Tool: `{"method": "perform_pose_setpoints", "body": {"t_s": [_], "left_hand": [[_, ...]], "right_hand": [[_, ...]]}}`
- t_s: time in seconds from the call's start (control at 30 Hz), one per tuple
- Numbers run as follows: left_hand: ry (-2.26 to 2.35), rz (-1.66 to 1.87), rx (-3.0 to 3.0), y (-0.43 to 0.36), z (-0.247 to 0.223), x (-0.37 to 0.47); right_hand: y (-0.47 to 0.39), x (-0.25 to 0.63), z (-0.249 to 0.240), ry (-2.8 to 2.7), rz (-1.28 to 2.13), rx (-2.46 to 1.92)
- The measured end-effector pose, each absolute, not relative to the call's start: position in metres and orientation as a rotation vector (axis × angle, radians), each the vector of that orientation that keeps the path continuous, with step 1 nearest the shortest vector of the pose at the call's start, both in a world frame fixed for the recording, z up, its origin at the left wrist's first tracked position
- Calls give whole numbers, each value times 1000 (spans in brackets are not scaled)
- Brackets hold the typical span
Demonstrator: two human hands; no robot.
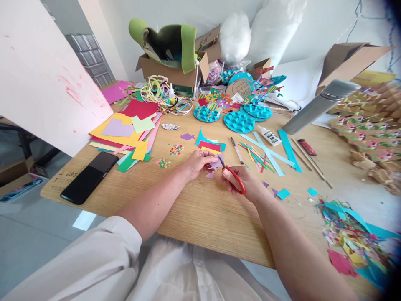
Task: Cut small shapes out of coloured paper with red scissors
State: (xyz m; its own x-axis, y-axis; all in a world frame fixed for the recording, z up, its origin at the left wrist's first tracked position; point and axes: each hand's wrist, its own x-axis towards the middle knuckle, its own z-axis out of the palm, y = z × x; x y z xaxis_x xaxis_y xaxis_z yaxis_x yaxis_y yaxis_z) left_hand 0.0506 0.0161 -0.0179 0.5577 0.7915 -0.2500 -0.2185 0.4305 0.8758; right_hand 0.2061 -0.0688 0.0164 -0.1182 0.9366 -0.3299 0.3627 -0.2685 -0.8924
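Between the fingers of my left hand [200,162] is a small piece of purple paper [216,162], pinched near its edge. My right hand [239,182] is closed round the red handles of a pair of scissors [235,179], whose blades meet the purple paper. Just beyond my hands lie blue, red and yellow paper pieces [210,145]. A purple paper fish [188,136] rests on the table to the left, above small piles of colourful paper dots [176,149]. A pen [237,150] lies to the right of the paper pieces.
A black phone [89,177] and stacked coloured paper [125,129] are at left. Blue egg-tray discs [239,121] stand behind. Thin paper strips [257,156], a glue bottle [270,136] and a grey flask [321,106] are at right, with a scrap heap [347,234] nearer me.
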Motion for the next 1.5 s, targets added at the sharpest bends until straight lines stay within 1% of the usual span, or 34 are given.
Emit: {"method": "perform_pose_setpoints", "body": {"t_s": [1.5], "left_hand": [[726, 693, 931, 16, -17, 51]], "right_hand": [[-69, 208, 18, -1459, 1433, -1602]]}}
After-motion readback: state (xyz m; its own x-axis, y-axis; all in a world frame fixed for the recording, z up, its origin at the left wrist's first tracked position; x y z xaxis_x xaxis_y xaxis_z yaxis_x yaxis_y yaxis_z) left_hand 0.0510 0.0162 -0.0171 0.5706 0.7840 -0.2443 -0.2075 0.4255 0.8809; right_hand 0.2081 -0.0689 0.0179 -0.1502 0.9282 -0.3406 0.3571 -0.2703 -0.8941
